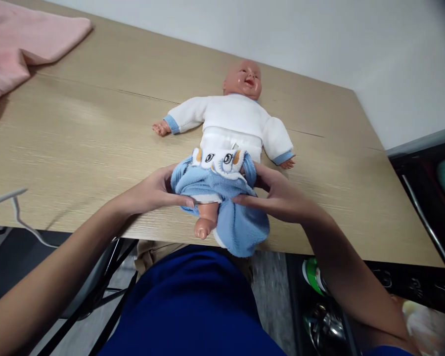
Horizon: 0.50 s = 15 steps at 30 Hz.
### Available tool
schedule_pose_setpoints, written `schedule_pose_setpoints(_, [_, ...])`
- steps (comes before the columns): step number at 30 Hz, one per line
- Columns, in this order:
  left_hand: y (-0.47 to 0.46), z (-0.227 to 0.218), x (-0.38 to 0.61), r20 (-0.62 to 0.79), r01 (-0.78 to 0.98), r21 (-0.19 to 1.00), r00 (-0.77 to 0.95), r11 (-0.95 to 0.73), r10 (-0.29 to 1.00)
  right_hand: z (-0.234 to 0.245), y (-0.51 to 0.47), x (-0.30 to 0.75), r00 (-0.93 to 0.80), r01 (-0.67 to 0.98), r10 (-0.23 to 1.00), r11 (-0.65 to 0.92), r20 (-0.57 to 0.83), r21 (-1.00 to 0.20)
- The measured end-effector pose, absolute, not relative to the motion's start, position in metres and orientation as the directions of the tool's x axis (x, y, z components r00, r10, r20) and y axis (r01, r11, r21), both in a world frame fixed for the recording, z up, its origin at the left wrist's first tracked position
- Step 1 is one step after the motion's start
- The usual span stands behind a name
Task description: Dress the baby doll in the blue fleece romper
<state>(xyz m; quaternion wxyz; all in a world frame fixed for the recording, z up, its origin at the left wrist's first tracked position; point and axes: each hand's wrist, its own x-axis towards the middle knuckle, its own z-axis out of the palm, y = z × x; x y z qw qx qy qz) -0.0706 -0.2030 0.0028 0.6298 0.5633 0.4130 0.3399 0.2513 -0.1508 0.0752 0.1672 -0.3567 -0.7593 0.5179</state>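
Note:
A baby doll lies on its back on the table, head away from me. It wears a white top with blue cuffs. Blue fleece pants with an embroidered animal face are bunched around its hips and legs. One bare foot sticks out of a pant leg; the other pant leg hangs over the table's front edge, its foot hidden. My left hand grips the pants at their left side, thumb on the front. At the right side, my right hand holds them, fingers partly hidden behind the fabric.
A pink cloth lies at the far left of the wooden table. Near the left front is a white hanger-like piece. A dark chair stands below left, and a black cart with items below right.

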Motion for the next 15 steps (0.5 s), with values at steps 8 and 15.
schedule_pose_setpoints(8, [-0.200, 0.015, -0.073, -0.037, 0.163, 0.986, 0.402, -0.032, 0.915, 0.077, -0.162, 0.288, -0.707, 0.285, 0.679, 0.019, -0.197, -0.958])
schedule_pose_setpoints(15, [-0.191, 0.064, -0.051, 0.175, 0.499, 0.766, 0.444, -0.405, 0.879, 0.083, -0.166, 0.285, -0.775, 0.396, 0.602, 0.223, -0.194, -0.891])
